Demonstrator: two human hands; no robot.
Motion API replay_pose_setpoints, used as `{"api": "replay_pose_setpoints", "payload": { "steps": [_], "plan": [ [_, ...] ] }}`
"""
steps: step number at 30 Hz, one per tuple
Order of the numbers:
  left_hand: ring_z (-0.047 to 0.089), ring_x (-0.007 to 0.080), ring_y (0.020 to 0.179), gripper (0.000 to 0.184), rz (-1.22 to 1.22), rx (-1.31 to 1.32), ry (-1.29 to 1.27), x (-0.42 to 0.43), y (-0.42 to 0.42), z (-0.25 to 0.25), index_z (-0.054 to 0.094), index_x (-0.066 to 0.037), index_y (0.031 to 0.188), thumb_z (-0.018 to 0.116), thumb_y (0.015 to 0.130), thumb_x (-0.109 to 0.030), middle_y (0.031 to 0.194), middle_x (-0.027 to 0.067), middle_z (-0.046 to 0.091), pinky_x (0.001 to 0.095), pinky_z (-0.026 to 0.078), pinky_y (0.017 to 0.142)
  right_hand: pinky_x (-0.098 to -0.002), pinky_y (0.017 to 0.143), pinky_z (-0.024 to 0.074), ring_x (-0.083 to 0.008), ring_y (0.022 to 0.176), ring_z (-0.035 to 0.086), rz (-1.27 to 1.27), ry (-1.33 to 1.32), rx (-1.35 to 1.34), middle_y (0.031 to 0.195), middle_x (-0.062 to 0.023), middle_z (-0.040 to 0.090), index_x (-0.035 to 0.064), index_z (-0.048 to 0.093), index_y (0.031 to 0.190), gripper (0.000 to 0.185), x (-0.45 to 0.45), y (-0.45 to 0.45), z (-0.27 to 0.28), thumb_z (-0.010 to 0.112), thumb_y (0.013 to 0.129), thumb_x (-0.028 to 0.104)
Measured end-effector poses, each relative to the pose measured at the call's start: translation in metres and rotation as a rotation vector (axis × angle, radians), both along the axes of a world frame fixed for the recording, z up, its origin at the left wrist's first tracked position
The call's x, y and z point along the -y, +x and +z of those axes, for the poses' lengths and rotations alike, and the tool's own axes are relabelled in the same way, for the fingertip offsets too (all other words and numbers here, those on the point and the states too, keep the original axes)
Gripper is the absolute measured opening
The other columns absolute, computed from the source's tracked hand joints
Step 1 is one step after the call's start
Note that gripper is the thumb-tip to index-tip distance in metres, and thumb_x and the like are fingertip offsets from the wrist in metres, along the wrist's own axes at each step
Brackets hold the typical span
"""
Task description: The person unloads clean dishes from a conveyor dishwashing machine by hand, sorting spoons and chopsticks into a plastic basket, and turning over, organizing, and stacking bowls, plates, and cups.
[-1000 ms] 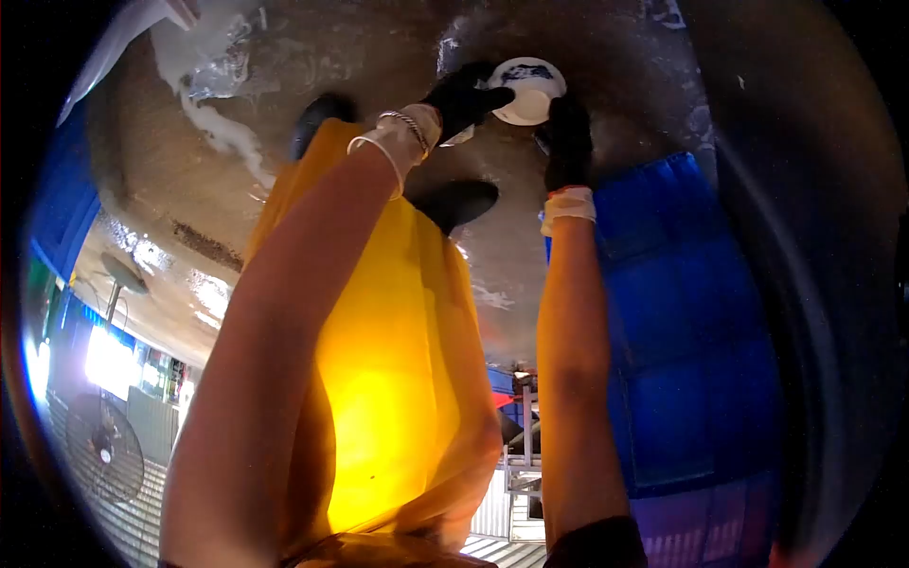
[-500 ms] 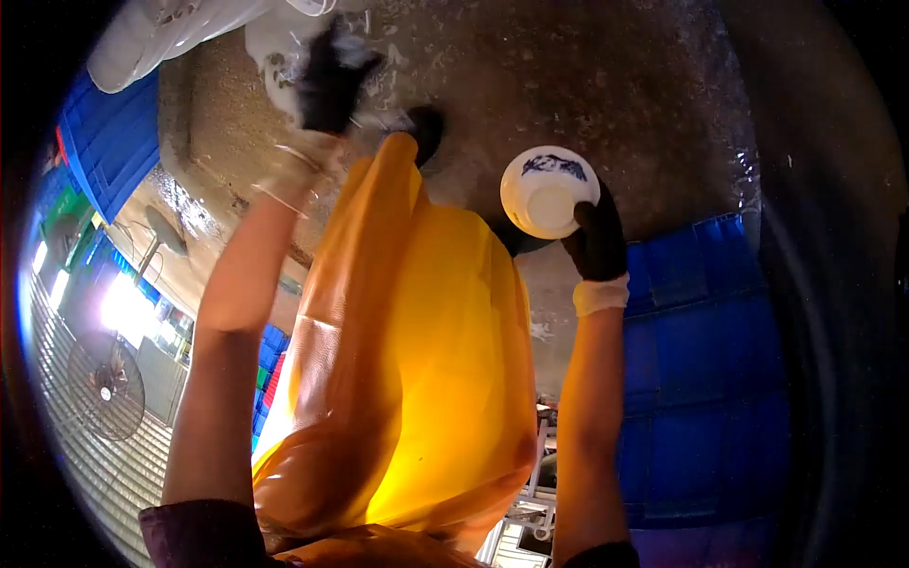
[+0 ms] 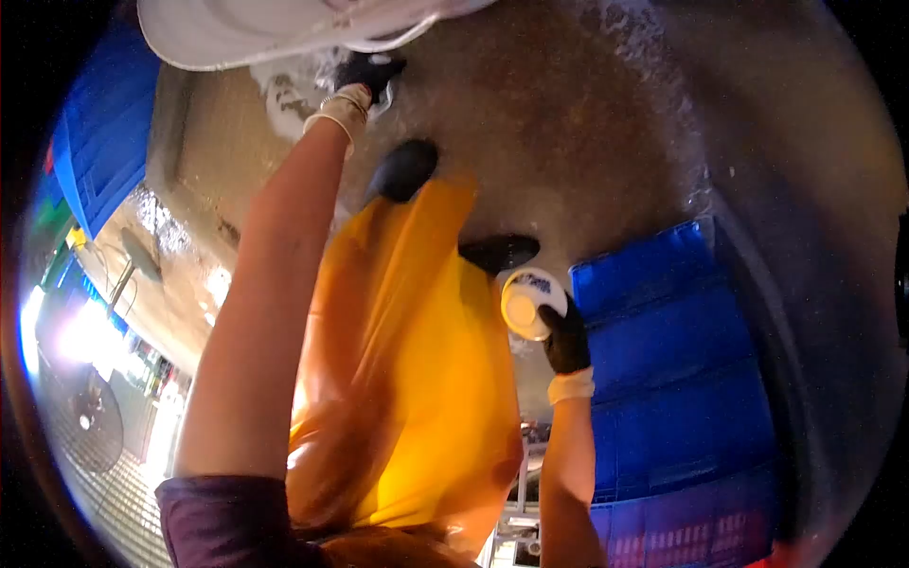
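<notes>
My right hand [image 3: 566, 339], in a black glove with a pale cuff, grips the rim of a white bowl [image 3: 523, 312]. The bowl has a dark blue pattern and is tilted with its inside towards me. My left hand [image 3: 369, 76], gloved in black too, reaches forward just below a large white tub [image 3: 284, 33]. Whitish suds [image 3: 289, 99] lie on the wet floor beside this hand. Its fingers are small and blurred, and whether they touch the tub or hold something is unclear.
Blue crates [image 3: 663, 350] are stacked along my right side. A yellow-orange apron [image 3: 426, 379] hangs down my front, with dark boots [image 3: 405, 170] beyond its hem. Another blue crate [image 3: 104, 142] stands at the far left, and a fan [image 3: 90, 421] is below it.
The bowl in my right hand has come nearer my body and tilted. My left arm reaches further forward and right. More of the white tub shows, and the view has shifted.
</notes>
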State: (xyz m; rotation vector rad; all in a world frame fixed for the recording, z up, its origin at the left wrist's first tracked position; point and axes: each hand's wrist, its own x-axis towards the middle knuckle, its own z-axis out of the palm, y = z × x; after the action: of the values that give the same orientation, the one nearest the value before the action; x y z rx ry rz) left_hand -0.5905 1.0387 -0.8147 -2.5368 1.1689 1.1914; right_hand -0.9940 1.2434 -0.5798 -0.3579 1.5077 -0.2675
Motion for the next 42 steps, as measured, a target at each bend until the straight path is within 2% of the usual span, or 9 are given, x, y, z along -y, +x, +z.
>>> {"api": "replay_pose_setpoints", "payload": {
  "steps": [9,12,20,23,29,32,33,38,42],
  "plan": [
    [0.06,0.0353,0.076,0.019,-0.342,0.051,-0.215,-0.081,0.014,0.043,0.063,-0.009,0.075,0.059,0.066,-0.025,0.08,0.0178,0.062,0.0435,0.047,0.071,-0.0332,0.084,0.0461,-0.024,0.098,0.057,0.058,-0.189,-0.19,0.105,-0.0121,0.058,-0.0015,0.051,0.111,0.04,-0.026,0.02,0.044,0.064,0.078,0.017],
    [0.059,0.0175,0.062,0.01,0.336,-0.51,-0.288,-0.077,-0.007,0.171,0.059,-0.004,0.07,0.064,0.067,-0.011,0.067,0.0086,0.061,0.0309,0.047,0.058,-0.0316,0.081,0.0472,-0.021,0.093,0.058,-0.327,0.121,-0.073,0.101,-0.0101,0.059,-0.0022,0.053,0.11,0.039,-0.017,0.043,0.096,0.063,0.077,0.015],
    [0.057,0.0128,0.068,0.011,0.472,-0.645,-0.683,0.054,-0.024,0.483,0.053,-0.004,0.084,0.062,0.078,-0.002,0.075,0.0037,0.057,0.027,0.05,0.062,-0.0307,0.083,0.0461,-0.0193,0.094,0.057,-0.384,-0.009,0.014,0.103,-0.0104,0.061,-0.0027,0.056,0.111,0.039,0.012,0.055,0.275,0.064,0.076,0.013],
    [0.057,0.0206,0.08,0.037,0.438,-0.751,-0.727,0.098,-0.01,0.461,0.05,-0.002,0.107,0.067,0.077,-0.015,0.103,0.013,0.054,0.0306,0.05,0.062,-0.0318,0.083,0.0461,-0.0197,0.093,0.058,-0.263,-0.124,-0.069,0.101,-0.0114,0.062,-0.0033,0.057,0.109,0.04,0.027,0.044,0.36,0.065,0.075,0.016],
    [0.053,0.0315,0.101,0.083,0.377,-0.497,-0.018,0.128,-0.09,0.67,0.025,-0.023,0.139,0.068,0.072,-0.046,0.127,0.0196,0.04,0.0516,0.048,0.073,-0.0319,0.084,0.0455,-0.0188,0.095,0.059,-0.222,-0.51,-0.168,0.103,-0.0114,0.063,0.0006,0.058,0.11,0.045,0.041,0.01,0.525,0.069,0.074,0.025],
    [0.052,0.027,0.105,0.059,0.235,-0.991,-0.495,0.098,-0.125,0.685,0.042,-0.007,0.127,0.068,0.076,-0.023,0.118,0.0129,0.052,0.0449,0.039,0.094,-0.0305,0.083,0.0462,-0.0174,0.093,0.059,-0.315,-0.596,0.018,0.102,-0.0104,0.064,-0.0002,0.058,0.109,0.043,0.033,-0.016,0.552,0.069,0.074,0.022],
    [0.052,0.0239,0.103,0.049,-0.266,-0.513,-0.611,0.097,-0.148,0.694,0.048,-0.002,0.118,0.067,0.075,-0.014,0.115,0.0094,0.054,0.0387,0.037,0.096,-0.0307,0.083,0.0462,-0.0176,0.092,0.059,-0.333,-0.627,0.023,0.1,-0.0105,0.064,-0.0005,0.059,0.109,0.041,0.044,-0.021,0.581,0.068,0.074,0.019],
    [0.056,0.021,0.092,0.046,-0.493,-1.161,-0.758,0.006,-0.253,0.852,0.051,-0.005,0.116,0.067,0.073,-0.01,0.104,0.0096,0.057,0.0331,0.047,0.08,-0.0308,0.084,0.0453,-0.0195,0.092,0.059,-0.513,-0.835,0.141,0.101,-0.0111,0.062,-0.0015,0.057,0.109,0.041,0.09,-0.034,0.667,0.066,0.073,0.017],
    [0.057,0.023,0.095,0.038,-0.822,-0.628,-1.121,0.047,-0.272,0.893,0.052,-0.001,0.112,0.064,0.077,-0.01,0.104,0.0135,0.056,0.0322,0.047,0.082,-0.0319,0.084,0.0459,-0.02,0.094,0.059,-0.447,-1.161,-0.146,0.105,-0.0117,0.06,-0.0016,0.055,0.111,0.04,0.16,-0.087,0.689,0.062,0.075,0.014]
  ]
}}
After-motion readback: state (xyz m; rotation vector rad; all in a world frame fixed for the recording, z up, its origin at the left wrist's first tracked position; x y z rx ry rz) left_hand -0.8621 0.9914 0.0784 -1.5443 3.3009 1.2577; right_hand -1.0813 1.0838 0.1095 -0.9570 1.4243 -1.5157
